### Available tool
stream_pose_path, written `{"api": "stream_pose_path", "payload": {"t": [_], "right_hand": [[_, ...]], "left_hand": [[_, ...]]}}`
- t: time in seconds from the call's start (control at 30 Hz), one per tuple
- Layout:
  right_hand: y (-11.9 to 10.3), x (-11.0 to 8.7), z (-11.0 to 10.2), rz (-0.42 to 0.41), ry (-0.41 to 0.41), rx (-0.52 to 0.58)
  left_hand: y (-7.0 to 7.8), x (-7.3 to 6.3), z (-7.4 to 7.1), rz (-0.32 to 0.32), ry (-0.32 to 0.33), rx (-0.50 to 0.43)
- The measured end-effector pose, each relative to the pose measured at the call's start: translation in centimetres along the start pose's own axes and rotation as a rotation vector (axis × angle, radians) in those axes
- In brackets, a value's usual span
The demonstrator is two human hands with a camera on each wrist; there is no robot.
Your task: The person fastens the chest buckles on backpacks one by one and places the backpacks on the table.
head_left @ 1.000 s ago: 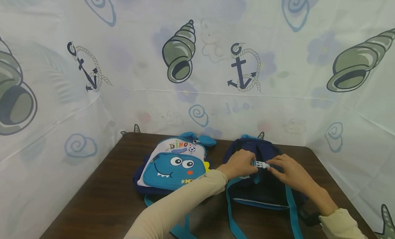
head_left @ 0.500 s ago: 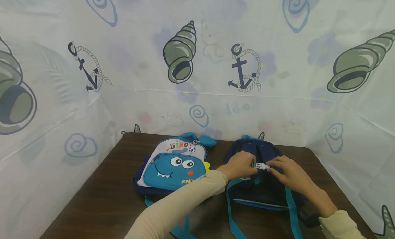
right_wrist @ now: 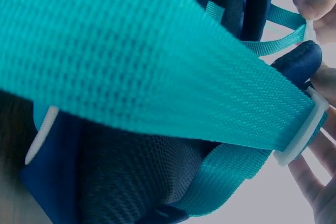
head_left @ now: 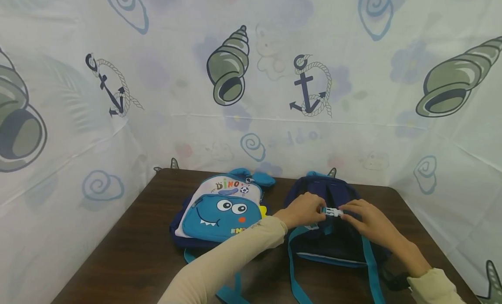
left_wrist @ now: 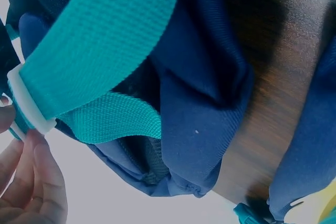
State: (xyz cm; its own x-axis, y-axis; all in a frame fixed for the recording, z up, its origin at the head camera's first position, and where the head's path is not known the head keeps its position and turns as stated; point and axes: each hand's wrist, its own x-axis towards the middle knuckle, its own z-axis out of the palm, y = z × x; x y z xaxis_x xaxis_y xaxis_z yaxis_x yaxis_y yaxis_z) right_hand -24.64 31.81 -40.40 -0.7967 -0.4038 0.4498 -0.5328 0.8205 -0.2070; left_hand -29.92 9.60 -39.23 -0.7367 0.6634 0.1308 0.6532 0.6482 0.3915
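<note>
Staying nearly put, fingers (head_left: 354, 207) pinch the white buckle (head_left: 332, 212).

At seven o'clock in the head view, the cartoon backpack (head_left: 221, 210) bore the colourful word "DINO" (head_left: 227, 185) on its white upper panel (head_left: 211, 189), at the bag's twelve. On the blue pocket (head_left: 209, 214), toward five, small lettering (head_left: 237, 230) showed an N, the remainder unclear. Near three, faint letters (head_left: 301, 137) on the wall cloth (head_left: 274, 99) were too pale to read.

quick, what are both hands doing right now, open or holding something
Left hand: closed, pinching one end of the white buckle.
Right hand: closed, pinching the buckle's other end.
</note>
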Motion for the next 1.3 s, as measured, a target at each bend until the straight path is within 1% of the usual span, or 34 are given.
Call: {"api": "stream_pose_path", "payload": {"t": [0.13, 0.23, 0.43, 0.53, 0.7, 0.9, 1.1, 1.3], "right_hand": [[0.2, -0.1, 0.1, 0.019, -0.005, 0.031], [0.2, -0.1, 0.2, 0.020, 0.000, 0.032], [0.1, 0.0, 0.2, -0.028, 0.012, -0.006], [0.0, 0.1, 0.2, -0.033, 0.009, -0.015], [-0.1, 0.0, 0.2, -0.037, 0.017, -0.013], [0.1, 0.0, 0.6, -0.068, 0.029, 0.013], [0.3, 0.0, 0.9, -0.100, 0.055, 0.021], [0.3, 0.1, 1.1, -0.139, 0.080, 0.033]], "left_hand": [[-0.1, 0.0, 0.0, 0.000, 0.003, 0.006], [-0.1, -0.1, 0.0, -0.002, 0.000, -0.001], [0.1, -0.2, -0.2, 0.006, -0.010, -0.030], [0.2, -0.2, -0.2, 0.013, -0.013, -0.037], [0.5, -0.2, -0.1, 0.013, -0.017, -0.040], [0.5, -0.1, 0.3, 0.013, -0.019, -0.063], [0.6, -0.1, 0.3, 0.019, -0.015, -0.041], [0.7, -0.1, 0.4, 0.032, -0.008, -0.040]]}}
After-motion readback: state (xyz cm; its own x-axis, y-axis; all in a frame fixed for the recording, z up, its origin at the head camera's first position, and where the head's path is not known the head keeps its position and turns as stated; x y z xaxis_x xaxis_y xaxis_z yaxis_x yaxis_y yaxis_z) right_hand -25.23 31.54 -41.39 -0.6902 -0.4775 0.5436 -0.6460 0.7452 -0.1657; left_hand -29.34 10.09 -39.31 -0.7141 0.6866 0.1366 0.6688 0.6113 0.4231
